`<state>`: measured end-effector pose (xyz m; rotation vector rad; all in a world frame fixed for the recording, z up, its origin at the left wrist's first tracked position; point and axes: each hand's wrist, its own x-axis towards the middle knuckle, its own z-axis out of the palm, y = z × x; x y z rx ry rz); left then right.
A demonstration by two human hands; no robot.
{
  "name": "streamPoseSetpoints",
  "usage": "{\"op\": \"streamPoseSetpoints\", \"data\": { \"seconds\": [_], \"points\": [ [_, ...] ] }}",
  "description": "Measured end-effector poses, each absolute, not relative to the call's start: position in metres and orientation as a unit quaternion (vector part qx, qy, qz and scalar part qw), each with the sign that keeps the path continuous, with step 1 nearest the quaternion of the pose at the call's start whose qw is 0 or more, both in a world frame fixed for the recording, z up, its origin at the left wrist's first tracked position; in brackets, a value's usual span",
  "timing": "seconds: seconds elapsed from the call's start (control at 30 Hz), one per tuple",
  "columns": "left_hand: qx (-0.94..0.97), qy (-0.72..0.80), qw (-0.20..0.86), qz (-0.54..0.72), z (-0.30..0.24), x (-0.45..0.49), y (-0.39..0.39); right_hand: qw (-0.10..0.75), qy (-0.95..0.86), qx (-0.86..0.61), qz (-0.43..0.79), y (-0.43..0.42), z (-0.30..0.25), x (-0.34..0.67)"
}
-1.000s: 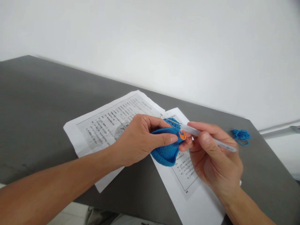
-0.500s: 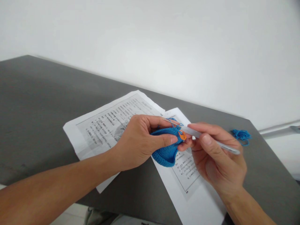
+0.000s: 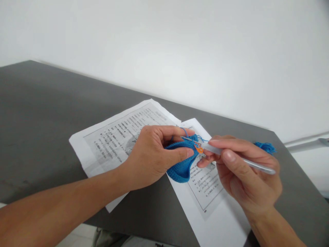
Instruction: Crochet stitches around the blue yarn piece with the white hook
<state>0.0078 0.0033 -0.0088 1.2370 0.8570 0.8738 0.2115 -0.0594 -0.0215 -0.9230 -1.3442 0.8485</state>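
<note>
My left hand [image 3: 156, 154] pinches a blue crochet piece [image 3: 180, 171] between thumb and fingers, with its curved lower edge hanging free. A strand of blue yarn passes over the left index finger. My right hand [image 3: 249, 175] is closed round the pale grey handle of a crochet hook [image 3: 213, 149]. The hook's thin metal shaft points left and lies at the top edge of the crochet piece, among loose yarn. An orange stitch marker [image 3: 199, 149] hangs at the piece's right edge, close to the right fingertips.
Two printed sheets lie under my hands, a left sheet [image 3: 102, 144] and a right sheet [image 3: 203, 202]. A small bundle of blue yarn [image 3: 266, 148] rests beyond my right hand on the dark grey table [image 3: 51, 113]. A white wall [image 3: 164, 48] stands behind.
My right hand has shifted right and slightly down with the crochet hook, partly covering the yarn bundle. The yarn strand now arches over the left index finger. The left hand has hardly moved.
</note>
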Motion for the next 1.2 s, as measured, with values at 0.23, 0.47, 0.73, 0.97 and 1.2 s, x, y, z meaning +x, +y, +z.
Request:
{"op": "streamPoseSetpoints", "data": {
  "seconds": [0.23,0.47,0.73,0.97,1.2],
  "points": [
    [0.533,0.391,0.640,0.392,-0.003,0.008,0.001,0.571,-0.641,-0.399,0.321,-0.060,-0.022,0.223],
    [0.536,0.393,0.634,0.396,-0.003,0.010,0.000,0.562,-0.662,-0.402,0.293,-0.062,-0.019,0.228],
    [0.534,0.396,0.632,0.399,-0.002,0.009,0.000,0.559,-0.673,-0.394,0.283,-0.062,-0.016,0.228],
    [0.530,0.394,0.636,0.400,-0.003,0.009,0.000,0.554,-0.679,-0.395,0.274,-0.062,-0.013,0.228],
    [0.530,0.394,0.634,0.402,-0.003,0.009,0.001,0.560,-0.674,-0.400,0.271,-0.062,-0.012,0.229]
  ]
}}
